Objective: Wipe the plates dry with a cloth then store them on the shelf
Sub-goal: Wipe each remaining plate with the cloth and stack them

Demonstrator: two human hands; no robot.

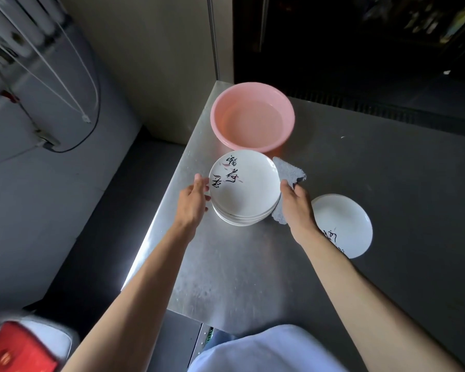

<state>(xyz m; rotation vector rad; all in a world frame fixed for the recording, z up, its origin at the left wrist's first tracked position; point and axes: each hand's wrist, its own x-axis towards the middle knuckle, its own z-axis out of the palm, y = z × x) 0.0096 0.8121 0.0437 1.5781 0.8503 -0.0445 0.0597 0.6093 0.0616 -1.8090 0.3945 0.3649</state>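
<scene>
The left hand is at the left side of the stack of plates. Its thumb lies at the top rim and its fingers curl against the edges below, so it seems to clasp the stack from the side, though how firmly I cannot tell. The stack stands on the steel table, just in front of the pink basin, which has water in it. The plates are white glazed ceramic with dark brush writing. I judge them stiff, fragile and rather heavy as a pile, and the glaze is probably slippery if it is wet. It is safer to take one plate only, by the rim, with the thumb above and the fingers under, and not to lift the whole pile by its sides.

On the right side of the stack is the grey cloth, soft and thick, which will fold easily around a rim. The right hand pinches this cloth and presses it against the right edge of the stack. Further right, a single plate lies alone on the table, partly behind the right forearm. No shelf is in view.
</scene>
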